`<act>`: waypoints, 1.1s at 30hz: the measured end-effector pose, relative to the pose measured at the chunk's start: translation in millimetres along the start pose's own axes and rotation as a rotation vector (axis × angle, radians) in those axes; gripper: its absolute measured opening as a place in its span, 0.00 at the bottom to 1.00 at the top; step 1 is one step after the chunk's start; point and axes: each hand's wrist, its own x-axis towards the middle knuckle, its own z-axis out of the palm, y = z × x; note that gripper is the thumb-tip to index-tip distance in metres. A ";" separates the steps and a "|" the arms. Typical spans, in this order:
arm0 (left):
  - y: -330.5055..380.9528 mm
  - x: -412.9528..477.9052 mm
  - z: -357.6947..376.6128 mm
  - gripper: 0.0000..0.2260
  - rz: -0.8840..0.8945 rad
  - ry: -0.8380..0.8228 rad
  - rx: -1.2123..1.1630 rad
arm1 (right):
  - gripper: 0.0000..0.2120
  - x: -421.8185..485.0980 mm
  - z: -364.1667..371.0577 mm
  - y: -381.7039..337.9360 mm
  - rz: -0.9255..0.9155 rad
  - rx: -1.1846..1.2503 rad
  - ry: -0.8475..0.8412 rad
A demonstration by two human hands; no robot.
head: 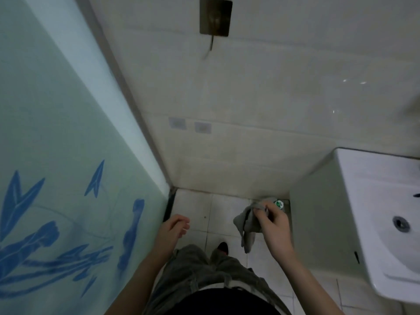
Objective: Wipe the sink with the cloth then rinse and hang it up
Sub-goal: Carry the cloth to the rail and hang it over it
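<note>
Low down, right hand pinching cloth, left hand loosely curled

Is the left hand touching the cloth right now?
Apart. The head view shows floor tiles between the left hand and the cloth, which the right hand pinches.

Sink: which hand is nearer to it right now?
Right. The right hand, pinching the cloth, is just left of the sink; the left hand, empty, is farther left by the patterned glass panel.
</note>
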 end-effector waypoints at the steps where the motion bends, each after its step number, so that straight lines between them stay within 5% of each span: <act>1: 12.1 8.8 -0.5 0.12 0.020 0.002 -0.004 | 0.13 8.9 -1.7 -8.4 -0.018 -0.008 -0.012; 10: 207.2 41.1 -4.6 0.04 0.531 -0.174 0.096 | 0.13 64.4 -14.7 -160.5 -0.379 -0.042 -0.008; 15: 326.9 9.2 2.3 0.12 0.928 -0.354 0.186 | 0.09 62.9 -21.8 -282.0 -0.584 -0.142 0.038; 24: 468.4 -46.1 -32.7 0.07 1.506 0.070 0.298 | 0.04 32.4 -62.5 -437.5 -0.978 -0.250 0.230; 33: 523.5 -78.3 -85.9 0.11 1.644 0.275 0.498 | 0.05 -1.4 -130.4 -533.4 -1.091 -0.226 0.395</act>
